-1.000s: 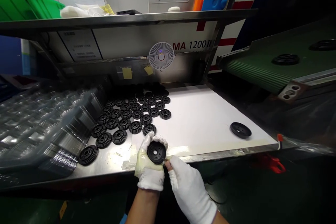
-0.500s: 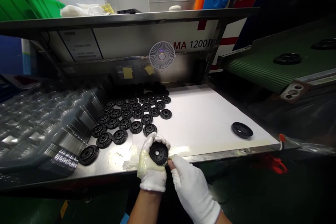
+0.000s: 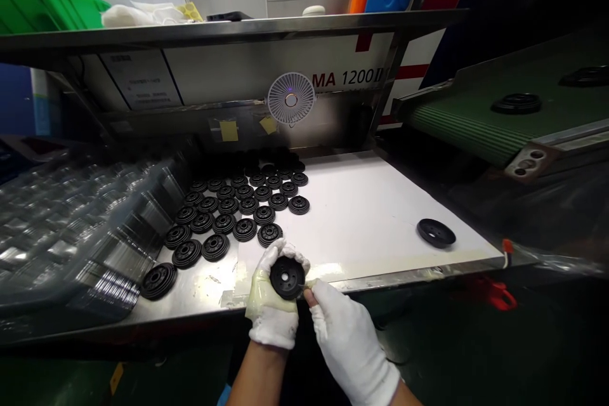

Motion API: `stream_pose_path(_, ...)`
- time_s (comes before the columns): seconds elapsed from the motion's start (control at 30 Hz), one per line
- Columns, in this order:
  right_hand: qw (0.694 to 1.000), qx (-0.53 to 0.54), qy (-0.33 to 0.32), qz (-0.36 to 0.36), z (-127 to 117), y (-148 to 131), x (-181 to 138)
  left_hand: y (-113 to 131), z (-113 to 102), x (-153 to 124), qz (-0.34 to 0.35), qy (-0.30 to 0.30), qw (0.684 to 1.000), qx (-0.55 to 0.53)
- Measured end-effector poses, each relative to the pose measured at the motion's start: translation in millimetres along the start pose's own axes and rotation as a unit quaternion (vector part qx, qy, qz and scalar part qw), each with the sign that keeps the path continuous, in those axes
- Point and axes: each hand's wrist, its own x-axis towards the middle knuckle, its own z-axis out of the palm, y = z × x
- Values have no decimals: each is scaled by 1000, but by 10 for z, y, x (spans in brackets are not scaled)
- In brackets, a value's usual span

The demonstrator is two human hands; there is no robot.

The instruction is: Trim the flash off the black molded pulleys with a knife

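My left hand [image 3: 268, 307], in a white glove with a yellowish covering over the palm, grips a round black plastic disc [image 3: 287, 289] by its edge. The disc has a raised rim and a small central hole, and its hollow side faces me. My right hand [image 3: 351, 339], also gloved in white with a bare thumb tip, is closed at the disc's lower right rim. Whatever it pinches there is too small to make out. Just beyond my left hand, similar black discs [image 3: 215, 247] lie in rows and stacks on the bench.
A lone black disc [image 3: 436, 233] lies on the white sheet [image 3: 352, 216] at right. Stacked clear plastic trays [image 3: 90, 228] fill the left side. A green conveyor belt [image 3: 469, 117] carries more discs. The metal shelf [image 3: 266, 28] spans overhead, with a small fan [image 3: 291, 99] below it.
The view has shifted slightly. Both hands stay almost in place around the disc, with the right thumb still at its lower right rim.
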Motion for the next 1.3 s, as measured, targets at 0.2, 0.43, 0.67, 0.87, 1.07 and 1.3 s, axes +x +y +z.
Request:
stream_pose_path(0.2,1000,5,0,-7,-34,-87,18,-30,29,-11,36,21,999,15)
stream_pose_path(0.43,1000,14,-3,8,-65,52,28,-17,35,-40,7,-8,999,39)
stream_pose_path(0.67,999,36,-16,5,-27,-92,-14,-59,18,30,38,24,999,-3)
stream_pose_path(0.87,1000,15,-3,12,-13,39,3,-26,-23,-75,-13,-33,998,57)
stream_pose_path(1.07,998,51,-38,5,-8,-46,-78,-30,-57,21,14,9,1000,10)
stream_pose_path(1.3,995,28,-93,39,-322,41,16,79,-62,2,-4,15,1000,1)
